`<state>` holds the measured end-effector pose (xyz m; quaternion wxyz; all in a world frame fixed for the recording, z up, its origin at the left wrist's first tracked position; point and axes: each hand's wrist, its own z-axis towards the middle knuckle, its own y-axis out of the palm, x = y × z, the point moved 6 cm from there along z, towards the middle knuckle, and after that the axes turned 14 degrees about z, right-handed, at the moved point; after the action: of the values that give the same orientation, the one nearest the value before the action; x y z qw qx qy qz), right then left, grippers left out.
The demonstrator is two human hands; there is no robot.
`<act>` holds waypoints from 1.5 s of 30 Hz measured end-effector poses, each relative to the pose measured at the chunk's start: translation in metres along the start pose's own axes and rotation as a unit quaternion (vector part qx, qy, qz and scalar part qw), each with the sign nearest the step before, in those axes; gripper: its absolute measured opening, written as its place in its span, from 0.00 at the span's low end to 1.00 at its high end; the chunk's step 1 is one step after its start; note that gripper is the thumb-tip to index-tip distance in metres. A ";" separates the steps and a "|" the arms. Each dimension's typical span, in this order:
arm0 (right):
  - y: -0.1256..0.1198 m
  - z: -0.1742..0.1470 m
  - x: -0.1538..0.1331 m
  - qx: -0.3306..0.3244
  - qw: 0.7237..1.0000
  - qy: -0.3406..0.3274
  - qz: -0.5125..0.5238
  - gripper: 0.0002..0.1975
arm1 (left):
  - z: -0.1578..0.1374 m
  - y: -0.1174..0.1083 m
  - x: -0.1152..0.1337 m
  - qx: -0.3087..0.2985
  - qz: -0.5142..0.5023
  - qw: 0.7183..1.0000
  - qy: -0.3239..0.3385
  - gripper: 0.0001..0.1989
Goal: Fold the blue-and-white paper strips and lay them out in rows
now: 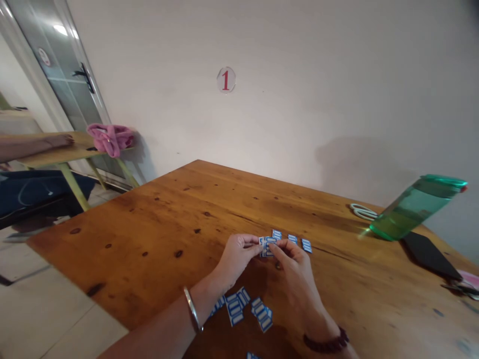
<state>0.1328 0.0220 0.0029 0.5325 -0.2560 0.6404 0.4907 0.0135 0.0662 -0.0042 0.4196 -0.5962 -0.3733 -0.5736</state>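
Note:
Between both hands, just above the wooden table point(209, 199), are small blue-and-white cards point(268, 246); how many overlap there I cannot tell. My left hand point(237, 257) pinches their left side with thumb and fingers. From the right, my right hand point(295, 262) pinches the other side. Just beyond my fingers, a row of similar cards point(306, 246) lies on the wood, partly hidden by my right hand. Closer to me, several loose cards point(235, 309) lie overlapping beneath my forearms, with another small pile point(262, 315) beside them.
A green bottle point(415, 209) leans at the right, near a white cable point(362, 211) and a dark flat object point(430, 255). At left, another person's arm point(37, 145) rests on a second table holding a pink cloth point(110, 137). A wall stands behind.

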 end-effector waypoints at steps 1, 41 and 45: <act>0.000 0.000 0.000 -0.001 1.000 -0.001 -0.004 0.09 | 0.000 0.000 0.000 -0.003 0.003 1.000 0.001 0.05; -0.003 0.006 0.002 -0.007 0.999 0.026 0.034 0.12 | -0.002 -0.049 0.035 0.056 0.142 0.986 0.063 0.06; -0.005 0.007 0.002 -0.006 0.999 0.013 0.038 0.12 | -0.019 -0.062 0.032 0.017 0.357 0.931 0.069 0.04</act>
<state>0.1396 0.0264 -0.0009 0.5032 -0.2409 0.6536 0.5114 -0.0492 0.0705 0.0321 0.6316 -0.6418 -0.1155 -0.4194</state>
